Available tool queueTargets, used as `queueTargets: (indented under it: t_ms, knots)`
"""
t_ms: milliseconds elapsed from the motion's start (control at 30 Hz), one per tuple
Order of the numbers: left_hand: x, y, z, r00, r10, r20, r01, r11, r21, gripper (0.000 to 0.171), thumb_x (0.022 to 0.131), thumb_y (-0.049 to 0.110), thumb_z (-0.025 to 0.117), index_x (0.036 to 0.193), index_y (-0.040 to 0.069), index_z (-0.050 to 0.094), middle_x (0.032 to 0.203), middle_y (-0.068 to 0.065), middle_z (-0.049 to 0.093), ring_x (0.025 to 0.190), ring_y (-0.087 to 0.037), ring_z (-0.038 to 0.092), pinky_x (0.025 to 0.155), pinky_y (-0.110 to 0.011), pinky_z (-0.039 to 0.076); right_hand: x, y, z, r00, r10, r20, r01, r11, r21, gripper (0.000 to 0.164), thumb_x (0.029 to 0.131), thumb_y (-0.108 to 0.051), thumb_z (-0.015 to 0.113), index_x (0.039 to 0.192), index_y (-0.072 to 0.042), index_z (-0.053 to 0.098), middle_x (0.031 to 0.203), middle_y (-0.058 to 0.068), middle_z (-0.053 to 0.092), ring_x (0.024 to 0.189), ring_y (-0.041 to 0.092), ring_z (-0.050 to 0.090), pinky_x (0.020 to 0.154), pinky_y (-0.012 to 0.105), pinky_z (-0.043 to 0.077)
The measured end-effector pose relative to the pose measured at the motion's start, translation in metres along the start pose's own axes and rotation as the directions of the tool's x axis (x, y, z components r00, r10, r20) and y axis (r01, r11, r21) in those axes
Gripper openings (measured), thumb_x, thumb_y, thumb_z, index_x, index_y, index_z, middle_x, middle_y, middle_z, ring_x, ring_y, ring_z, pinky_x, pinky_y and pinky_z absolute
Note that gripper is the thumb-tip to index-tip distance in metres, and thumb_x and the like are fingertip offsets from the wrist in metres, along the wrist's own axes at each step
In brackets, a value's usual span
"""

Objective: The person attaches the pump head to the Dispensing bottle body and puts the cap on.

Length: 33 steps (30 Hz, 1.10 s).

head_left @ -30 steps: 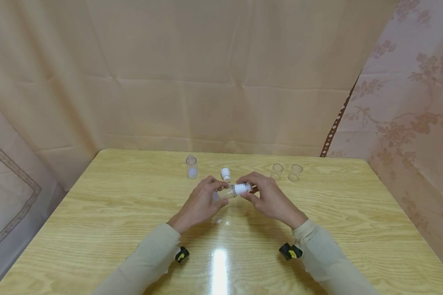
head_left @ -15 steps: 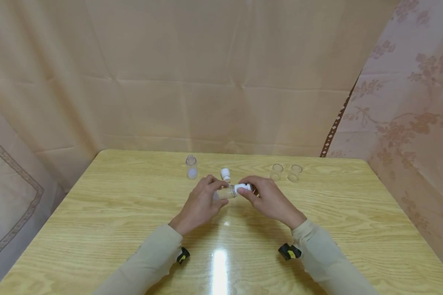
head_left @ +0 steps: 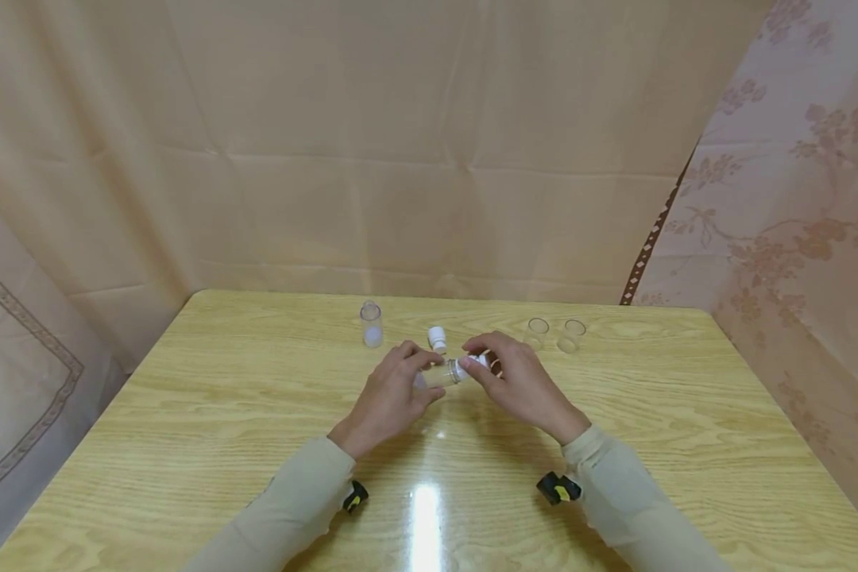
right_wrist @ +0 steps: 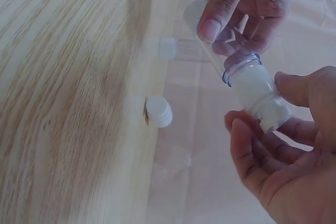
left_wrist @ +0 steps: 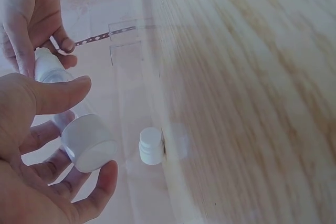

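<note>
Over the middle of the table, my left hand (head_left: 389, 389) grips a clear cylindrical bottle (head_left: 439, 374) lying roughly level, its thumb on the near side. A white disc (left_wrist: 92, 153) closes the bottle's left end in the left wrist view. At the other end sits a white pump top (right_wrist: 257, 87), inserted at the bottle's clear neck ring. My right hand (head_left: 522, 385) pinches this pump top between thumb and fingers; they partly cover it in the head view. Just beyond the hands, a second white pump top (head_left: 438, 338) stands on the table.
Another clear bottle (head_left: 372, 324) with a white bottom stands at the back, left of centre. Two clear cup-like covers (head_left: 536, 334) stand at the back right. The wooden table (head_left: 207, 413) ends at a curtain (head_left: 400, 214) behind.
My right fingers have shifted their hold on the white pump top, covering more of it. The pump top seems turned or seated slightly closer in the bottle; my left hand stays nearly still.
</note>
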<state>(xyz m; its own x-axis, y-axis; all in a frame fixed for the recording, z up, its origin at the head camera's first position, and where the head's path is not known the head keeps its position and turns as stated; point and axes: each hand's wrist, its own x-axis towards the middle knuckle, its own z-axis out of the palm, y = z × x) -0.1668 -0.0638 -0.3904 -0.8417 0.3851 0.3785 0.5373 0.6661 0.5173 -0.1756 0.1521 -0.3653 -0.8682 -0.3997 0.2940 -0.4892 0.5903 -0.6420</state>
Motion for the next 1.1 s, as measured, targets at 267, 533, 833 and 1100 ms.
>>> queueTargets:
  t_ms: [267,533,833,1100]
  knots:
    - [0.0001,-0.0020,0.0006,1.000,-0.003,0.017,0.004,0.999,-0.031,0.035,0.085,0.016,0.084,0.117,0.007,0.071,0.106,-0.009,0.062,0.092,-0.025,0.058,0.073,-0.035,0.047,0.0009,-0.0002,-0.0004,0.998,-0.059,-0.032,0.060,0.998,0.031,0.013,0.097,-0.017,0.071,0.107,-0.009,0.070,0.099,-0.001,0.067,0.085,0.015,0.063,0.075,0.033,0.056]
    - [-0.0009,-0.0041,0.0002,1.000,-0.011,0.013,0.011,0.999,-0.042,0.035,0.085,0.016,0.085,0.116,0.008,0.071,0.106,-0.007,0.062,0.090,-0.021,0.057,0.072,-0.035,0.049,-0.0027,-0.0003,-0.0045,0.996,-0.063,0.056,0.061,0.997,0.042,0.025,0.094,-0.014,0.075,0.116,-0.006,0.069,0.107,0.003,0.067,0.090,0.019,0.065,0.080,0.041,0.058]
    - [-0.0015,-0.0032,0.0001,1.000,-0.011,0.005,0.011,0.999,-0.044,0.036,0.084,0.016,0.085,0.117,0.008,0.071,0.106,-0.007,0.062,0.093,-0.020,0.059,0.074,-0.035,0.050,-0.0023,0.0010,-0.0030,0.997,-0.047,0.062,0.046,0.999,0.014,0.025,0.096,-0.017,0.073,0.118,-0.005,0.069,0.100,-0.001,0.066,0.084,0.011,0.060,0.075,0.030,0.055]
    - [-0.0033,-0.0017,-0.0010,1.000,0.000,0.007,0.000,0.998,-0.065,0.035,0.085,0.015,0.084,0.116,0.006,0.071,0.106,-0.009,0.062,0.097,-0.024,0.060,0.077,-0.037,0.051,-0.0013,0.0009,-0.0019,0.997,0.010,0.071,-0.011,1.000,0.006,0.019,0.101,-0.028,0.066,0.107,-0.012,0.073,0.083,-0.007,0.063,0.069,0.014,0.055,0.057,0.029,0.048]
